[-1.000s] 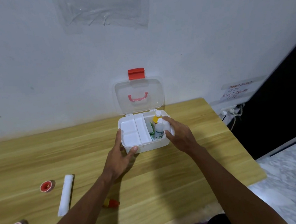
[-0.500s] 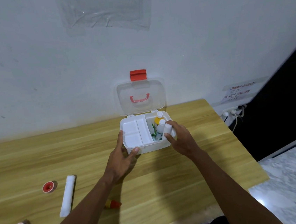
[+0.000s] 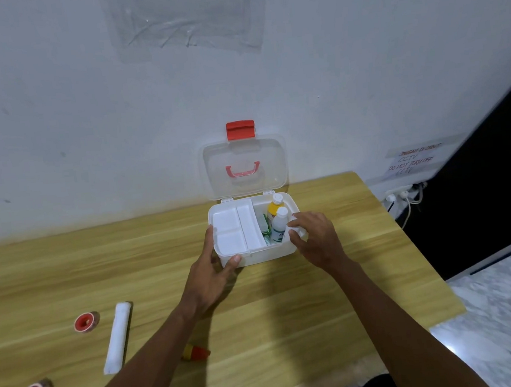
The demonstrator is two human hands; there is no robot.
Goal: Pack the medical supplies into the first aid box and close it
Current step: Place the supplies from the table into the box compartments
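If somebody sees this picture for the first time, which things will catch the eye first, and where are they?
The open first aid box stands at the far edge of the wooden table, its clear lid upright against the wall with a red latch on top. The left hand steadies the box's front left corner, while the right hand holds a small white item at the compartment with the bottles. Two red tape rolls and a white roll lie far left.

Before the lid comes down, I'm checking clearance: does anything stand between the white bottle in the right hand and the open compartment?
Nothing visible does. The right hand holds the small white bottle at the first aid box right rim, beside the bottles already inside.
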